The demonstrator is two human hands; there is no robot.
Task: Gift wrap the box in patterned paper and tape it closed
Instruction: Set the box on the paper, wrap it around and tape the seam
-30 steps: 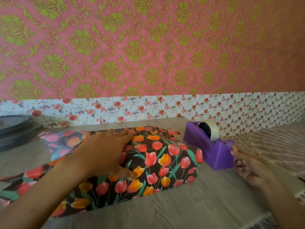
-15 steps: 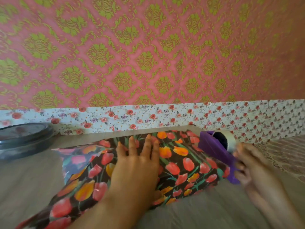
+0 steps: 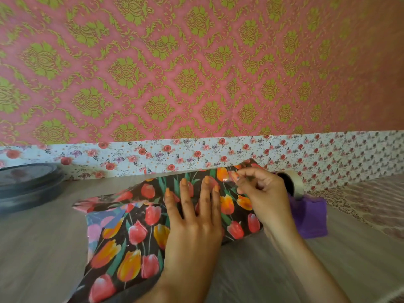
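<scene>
Box [image 3: 131, 237]: centre of bench [image 3: 43, 248], covered in tulip paper [image 3: 231, 206].
Left hand [image 3: 192, 226]: flat on top, fingers [image 3: 187, 197] straight, pressing paper down.
Right hand [image 3: 264, 193]: fingers curled, pinching clear tape [image 3: 227, 179] above far edge.
Dispenser [image 3: 310, 217]: purple, just right of it.

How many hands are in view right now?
2. The left hand presses flat on the tulip-wrapped box; the right hand pinches a clear tape strip over its far edge.
</scene>
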